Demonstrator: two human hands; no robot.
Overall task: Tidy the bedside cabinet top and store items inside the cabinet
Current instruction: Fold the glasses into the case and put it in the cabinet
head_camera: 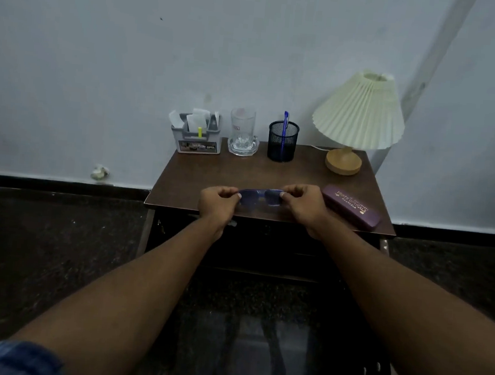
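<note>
Over the front edge of the bedside cabinet top (271, 174), a pair of blue-framed glasses (260, 196) is held level between two hands. The left hand (218, 202) pinches the left end of the frame with curled fingers and thumb, and the right hand (301, 205) pinches the right end the same way, so the hands stand apart with the lenses spanning the gap between them. Whether the glasses touch the wood or hang just above it cannot be told.

Just beside the right hand, at the front right corner of the top, lies a closed purple glasses case (350, 207) with gold lettering on its lid (the print is too blurred to read in full).

Along the back edge, against the pale wall, four things stand in a row: a grey desk organiser (198, 136) stuffed with white paper slips and a yellow marker, a clear glass mug (242, 133), a black mesh pen holder (282, 142) with one blue pen (285, 122) upright in it, and a table lamp (359, 113) with a pleated cream shade on a round wooden base.

A blue checked sleeve (10, 358) shows at the lower left.
</note>
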